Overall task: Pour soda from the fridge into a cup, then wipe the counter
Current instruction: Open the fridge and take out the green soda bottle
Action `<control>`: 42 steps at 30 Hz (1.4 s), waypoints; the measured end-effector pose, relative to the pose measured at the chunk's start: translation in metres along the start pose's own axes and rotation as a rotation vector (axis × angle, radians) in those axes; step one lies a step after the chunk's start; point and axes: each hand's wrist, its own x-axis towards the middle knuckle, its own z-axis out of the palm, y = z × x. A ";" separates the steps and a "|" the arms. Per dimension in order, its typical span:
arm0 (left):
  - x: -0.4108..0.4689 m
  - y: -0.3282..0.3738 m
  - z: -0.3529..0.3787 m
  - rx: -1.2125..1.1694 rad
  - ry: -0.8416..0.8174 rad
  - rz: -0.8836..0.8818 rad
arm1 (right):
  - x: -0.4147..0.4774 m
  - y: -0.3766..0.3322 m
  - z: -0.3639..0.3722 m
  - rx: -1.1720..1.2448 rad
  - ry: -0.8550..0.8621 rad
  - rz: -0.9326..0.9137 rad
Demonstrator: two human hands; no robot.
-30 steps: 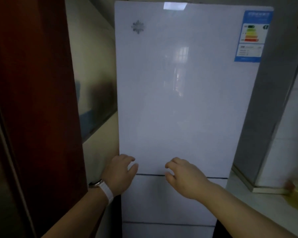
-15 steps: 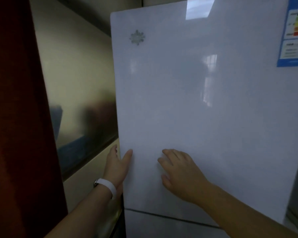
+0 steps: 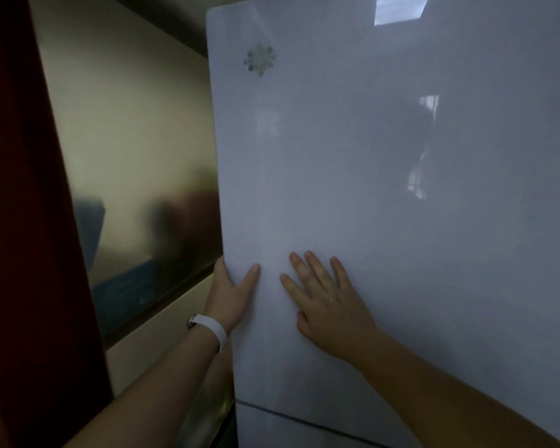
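Left hand [image 3: 228, 295], white band [image 3: 212, 329] on its wrist, grips the left edge of the fridge door [image 3: 385, 189], with the thumb on the front and the fingers hidden round the edge. Right hand [image 3: 330, 305] lies flat just beside it, fingers spread on the front. A dark seam [image 3: 288, 415] runs below them. The door stands upright, long axis vertical, facing the camera. It is glossy, smooth and white, with a rounded top corner and a silvery snowflake emblem [image 3: 261, 58]. Beyond, to the left, are a brushed metal wall [image 3: 136, 156] and a dark red panel [image 3: 13, 221].
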 end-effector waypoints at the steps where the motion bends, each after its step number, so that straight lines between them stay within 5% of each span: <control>1: 0.001 -0.001 0.000 0.010 0.004 -0.002 | 0.000 0.001 0.001 -0.002 0.013 0.000; 23: -0.070 0.000 -0.054 0.014 0.066 0.148 | -0.036 -0.057 -0.061 -0.058 0.067 0.102; 35: -0.152 0.018 -0.085 -0.382 -0.274 0.132 | -0.097 -0.127 -0.132 -0.008 -0.024 0.229; 42: -0.177 0.041 -0.117 -0.344 -0.483 0.102 | -0.126 -0.144 -0.178 0.010 -0.054 0.281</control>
